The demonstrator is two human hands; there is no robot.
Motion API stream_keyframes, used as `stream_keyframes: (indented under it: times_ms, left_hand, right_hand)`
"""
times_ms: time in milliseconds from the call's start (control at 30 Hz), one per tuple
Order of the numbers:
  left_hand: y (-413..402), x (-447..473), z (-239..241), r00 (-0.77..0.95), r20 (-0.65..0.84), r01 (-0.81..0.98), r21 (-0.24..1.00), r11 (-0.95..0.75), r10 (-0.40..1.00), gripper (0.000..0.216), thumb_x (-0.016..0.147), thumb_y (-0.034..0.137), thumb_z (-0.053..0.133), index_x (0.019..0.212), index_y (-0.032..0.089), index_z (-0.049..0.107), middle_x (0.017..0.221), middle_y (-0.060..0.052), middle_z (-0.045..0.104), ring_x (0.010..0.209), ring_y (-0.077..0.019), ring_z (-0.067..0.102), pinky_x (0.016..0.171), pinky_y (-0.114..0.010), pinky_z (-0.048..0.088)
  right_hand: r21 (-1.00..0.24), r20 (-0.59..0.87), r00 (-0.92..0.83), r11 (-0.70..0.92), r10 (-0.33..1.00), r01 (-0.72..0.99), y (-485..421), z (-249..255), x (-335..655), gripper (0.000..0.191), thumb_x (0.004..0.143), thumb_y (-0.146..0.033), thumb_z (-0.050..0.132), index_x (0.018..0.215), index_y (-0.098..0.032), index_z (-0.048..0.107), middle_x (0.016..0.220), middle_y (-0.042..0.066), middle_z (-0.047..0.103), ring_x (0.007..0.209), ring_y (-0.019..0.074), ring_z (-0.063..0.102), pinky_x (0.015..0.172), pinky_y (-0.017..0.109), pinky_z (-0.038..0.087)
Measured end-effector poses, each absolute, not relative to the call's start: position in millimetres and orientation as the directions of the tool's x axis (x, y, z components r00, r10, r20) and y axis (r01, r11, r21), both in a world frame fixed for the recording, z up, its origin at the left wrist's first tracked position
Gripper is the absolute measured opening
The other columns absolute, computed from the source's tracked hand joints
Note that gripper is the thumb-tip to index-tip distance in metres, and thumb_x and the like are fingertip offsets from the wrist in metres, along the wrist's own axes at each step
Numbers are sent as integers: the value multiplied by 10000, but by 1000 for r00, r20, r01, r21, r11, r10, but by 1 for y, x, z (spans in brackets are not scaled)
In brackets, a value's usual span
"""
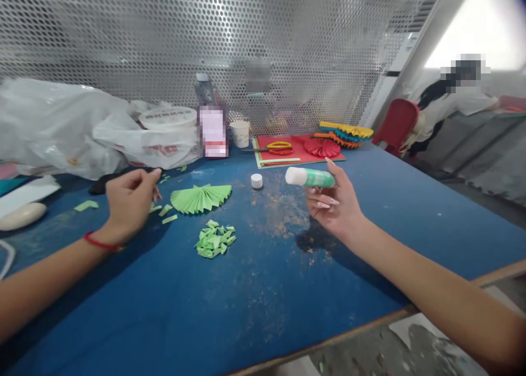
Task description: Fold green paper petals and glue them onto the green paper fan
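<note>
My right hand (335, 203) grips a glue stick (318, 178) with a green label, held sideways above the table with its white end pointing left. The white round cap (256, 181) stands apart on the blue tabletop. My left hand (130, 198) is closed, thumb against curled fingers; whether anything small is between them is hidden. To its right lies a pleated light-green paper fan (201, 199). Nearer to me sits a little heap of folded green paper bits (215, 239). Loose green scraps (166, 210) are scattered beside my left hand.
At the back are scissors (280, 147) on red paper sheets (302, 158), a red paper rosette (322, 146), stacked pleated papers (345, 132), a paper cup (240, 134) and a phone (212, 132). Plastic bags (61, 124) crowd the left. A person (447, 99) sits beyond, right.
</note>
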State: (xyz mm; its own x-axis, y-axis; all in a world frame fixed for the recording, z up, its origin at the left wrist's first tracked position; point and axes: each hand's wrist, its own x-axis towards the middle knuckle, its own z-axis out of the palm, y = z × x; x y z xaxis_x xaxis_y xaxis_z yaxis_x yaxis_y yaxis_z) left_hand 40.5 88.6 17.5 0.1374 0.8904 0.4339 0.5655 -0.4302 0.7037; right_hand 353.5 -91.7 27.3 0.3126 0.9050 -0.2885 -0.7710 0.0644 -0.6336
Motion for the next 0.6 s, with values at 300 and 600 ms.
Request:
stream_keyframes:
  times_ms: [300, 600]
  left_hand:
    - [13, 42, 0, 805, 522, 123, 316, -941, 281, 185, 916, 183, 590, 1093, 216, 631, 1064, -67, 738, 1045, -213, 675, 954, -352, 525]
    - [17, 50, -8, 876, 403, 183, 232, -955, 266, 326, 895, 229, 609, 1220, 211, 593, 1361, -119, 599, 1330, -298, 496, 1107, -505, 409]
  right_hand:
    - [-637, -322, 365, 85, 873, -766, -90, 34, 343, 368, 932, -386, 475, 631, -182, 530, 439, 0, 501, 297, 32, 259, 285, 146, 281]
    - [-754, -264, 542, 180, 798, -632, -79, 29, 354, 293, 884, -353, 495, 648, -189, 550, 431, 13, 480, 332, 75, 344, 281, 158, 292]
